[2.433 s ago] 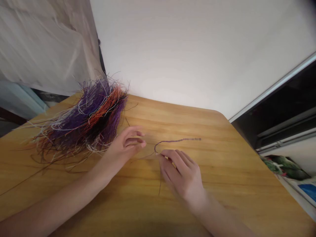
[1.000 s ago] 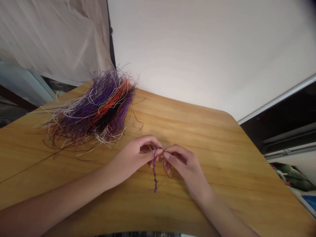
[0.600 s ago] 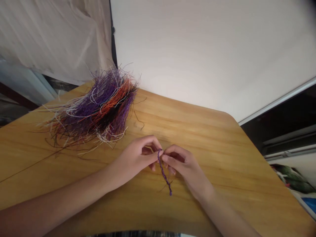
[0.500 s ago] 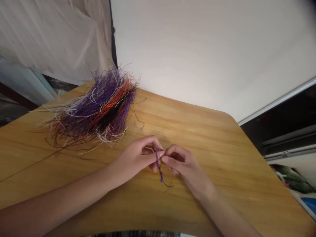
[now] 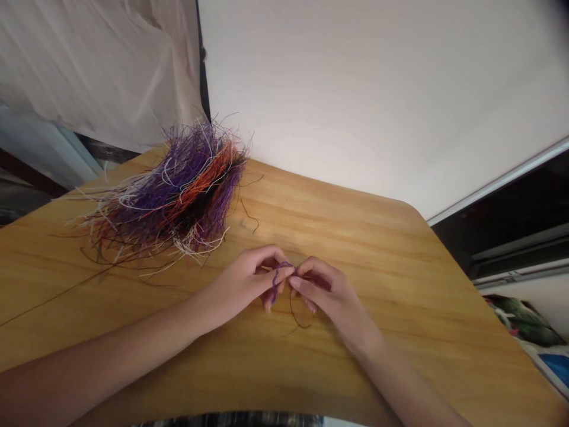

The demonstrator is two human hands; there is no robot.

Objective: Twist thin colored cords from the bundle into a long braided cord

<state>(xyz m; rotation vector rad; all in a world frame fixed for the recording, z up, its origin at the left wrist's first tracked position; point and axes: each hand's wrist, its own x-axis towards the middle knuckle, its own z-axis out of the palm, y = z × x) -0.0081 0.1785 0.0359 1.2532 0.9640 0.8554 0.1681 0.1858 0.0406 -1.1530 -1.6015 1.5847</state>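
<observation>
Between thumb and forefinger, my left hand (image 5: 264, 276) pinches a short purple knotted cord (image 5: 275, 283), whose free part hangs over the thumb. Close against it, the fingers of my right hand (image 5: 320, 283) are pinched on a thin dark thread (image 5: 292, 305). That thread's loose end curves down below the fingertips. Both hands are held above the wooden table, their fingertips almost touching. The exact point where cord and thread meet is hidden by the fingers.
A large bundle of purple, orange, black and white threads (image 5: 191, 190) lies on the wooden table (image 5: 400, 284) at the left. One loose dark thread (image 5: 251, 216) lies beside it. A white wall (image 5: 355, 89) borders the table's far edge, and pale cloth (image 5: 98, 65) hangs at the back left.
The purple cord's hanging part has swung left, over my left thumb. The dark thread now hangs apart from it, under the fingertips. Both hands have stayed in nearly the same place.
</observation>
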